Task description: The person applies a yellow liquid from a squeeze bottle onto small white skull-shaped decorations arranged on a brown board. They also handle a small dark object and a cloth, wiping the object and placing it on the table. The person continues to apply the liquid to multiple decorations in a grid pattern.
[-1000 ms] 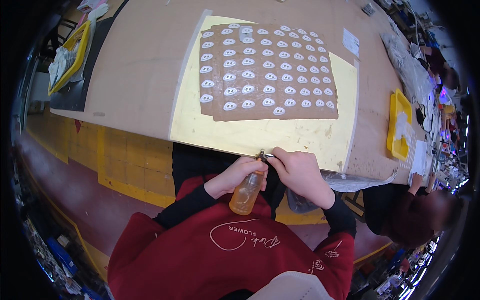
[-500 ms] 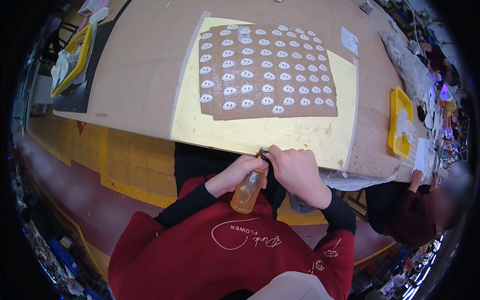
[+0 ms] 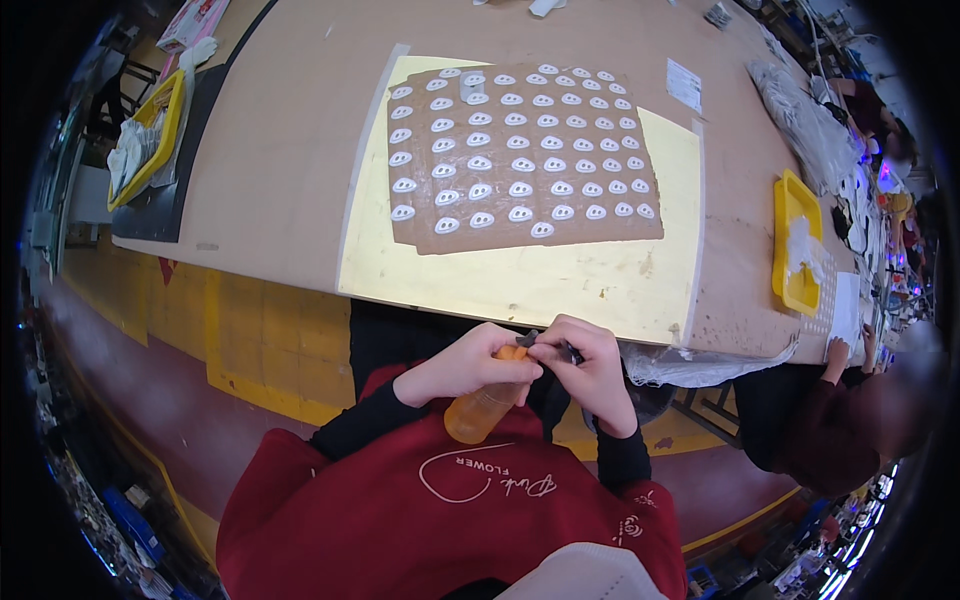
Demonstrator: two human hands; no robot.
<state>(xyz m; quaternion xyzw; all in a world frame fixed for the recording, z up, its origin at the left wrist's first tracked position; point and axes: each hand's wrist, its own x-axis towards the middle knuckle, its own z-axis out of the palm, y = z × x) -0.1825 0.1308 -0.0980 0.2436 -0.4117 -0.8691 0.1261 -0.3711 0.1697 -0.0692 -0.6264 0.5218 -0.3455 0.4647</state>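
Below the table edge: you held an orange bottle (image 3: 483, 408) at your chest.
Left hand (image 3: 462, 366): wrapped around its neck.
Right hand (image 3: 590, 367): pinched on its dark tip.
Table (image 3: 290, 150): brown sheet (image 3: 520, 150) of white pieces.

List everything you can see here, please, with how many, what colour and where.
Squeeze bottle: one, amber, held at the table's near edge.
Brown sheet: one, with rows of white oval pieces, on the yellow mat.
Yellow mat: one, mid-table.
Table: one, tan.
Yellow trays: two, far left and right.
Co-worker: one, dark top, lower right.
Left hand: grips the bottle.
Right hand: at the bottle's tip.
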